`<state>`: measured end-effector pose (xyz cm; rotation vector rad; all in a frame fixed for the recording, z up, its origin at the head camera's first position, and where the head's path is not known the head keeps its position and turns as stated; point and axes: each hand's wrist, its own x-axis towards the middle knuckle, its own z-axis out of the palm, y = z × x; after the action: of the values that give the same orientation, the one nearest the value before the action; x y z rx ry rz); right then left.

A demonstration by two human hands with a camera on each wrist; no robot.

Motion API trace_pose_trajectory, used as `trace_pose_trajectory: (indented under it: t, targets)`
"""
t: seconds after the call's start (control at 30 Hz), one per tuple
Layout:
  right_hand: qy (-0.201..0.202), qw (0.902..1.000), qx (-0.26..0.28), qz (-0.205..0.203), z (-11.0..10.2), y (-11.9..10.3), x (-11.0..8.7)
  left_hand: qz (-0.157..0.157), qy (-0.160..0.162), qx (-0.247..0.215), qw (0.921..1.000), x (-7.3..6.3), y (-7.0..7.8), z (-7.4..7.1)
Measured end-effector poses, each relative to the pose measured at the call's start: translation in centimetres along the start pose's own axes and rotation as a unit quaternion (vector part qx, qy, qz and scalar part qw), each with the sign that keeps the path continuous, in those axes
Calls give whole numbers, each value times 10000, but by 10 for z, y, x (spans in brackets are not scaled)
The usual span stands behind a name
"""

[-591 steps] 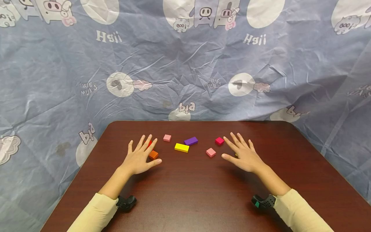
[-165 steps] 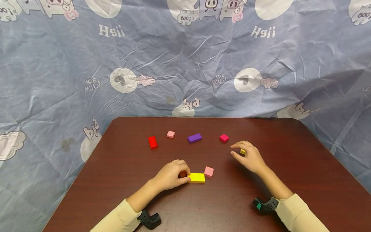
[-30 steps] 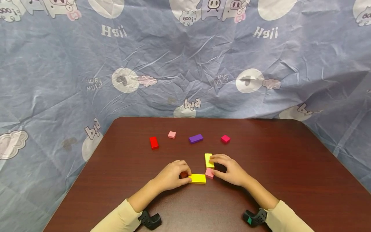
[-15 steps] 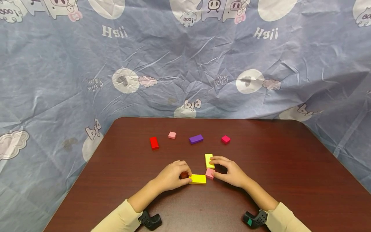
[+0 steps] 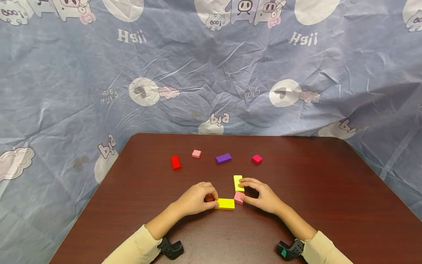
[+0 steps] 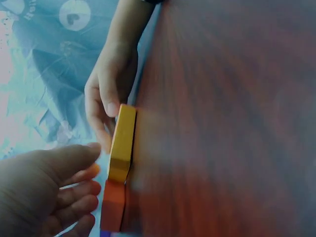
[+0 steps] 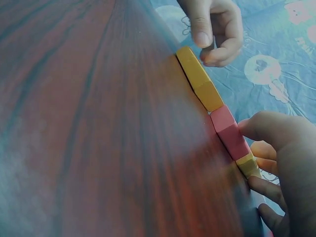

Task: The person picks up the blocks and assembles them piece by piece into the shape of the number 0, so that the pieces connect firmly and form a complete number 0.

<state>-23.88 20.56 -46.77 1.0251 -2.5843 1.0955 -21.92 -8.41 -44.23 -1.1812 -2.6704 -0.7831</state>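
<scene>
My left hand [image 5: 197, 199] curves loosely over the left end of a yellow block [image 5: 226, 204], its thumb tip close to it. Nearly hidden under that hand is an orange block [image 6: 113, 206] at the yellow block's end; the left wrist view shows a gap between fingers and blocks. My right hand [image 5: 263, 196] rests its thumb at a pink block [image 5: 239, 197], with its other fingers along the right side of a second yellow block [image 5: 238, 184]. The pink block joins the two yellow ones at a corner.
Farther back on the brown table [image 5: 313, 183] lie a red block [image 5: 176, 162], a small pale pink block [image 5: 196, 153], a purple block [image 5: 223, 158] and a small crimson block [image 5: 257, 159]. A printed grey-blue cloth [image 5: 197, 66] hangs behind the table.
Since 5.5 seconds ago my right hand has brought the second yellow block leftward to the pink block. Earlier, the first yellow, pink and orange blocks came nearer. Over the last second, both hands hold still.
</scene>
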Motion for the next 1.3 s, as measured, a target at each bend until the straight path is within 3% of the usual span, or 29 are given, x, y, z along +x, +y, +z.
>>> trace_pose_trajectory:
  t: [0.17,0.33,0.5,0.7,0.9,1.07,1.3]
  targets:
    - [-39,10000,-18,24,-1,0,1,-142,160,-1,9998,6,-8,-13]
    - [-51,10000,13,-47,-2,1,2,-455,570,36,9973,14,-34,-34]
    - [34,10000,-42,-81,-2,3,1,-1163,884,-134,9892,20,-67,-57]
    - [20,10000,-25,-30,-1,3,-2,-1915,623,13,9795,16,-105,-76]
    - [19,10000,35,11,-1,2,-2,-2331,369,286,9713,5,-133,-81]
    - [-12,10000,39,37,-1,2,-1,-2458,337,-9,9687,-2,-147,-80]
    - [-47,9999,47,90,0,2,-1,-2509,438,-456,9659,-6,-154,-77]
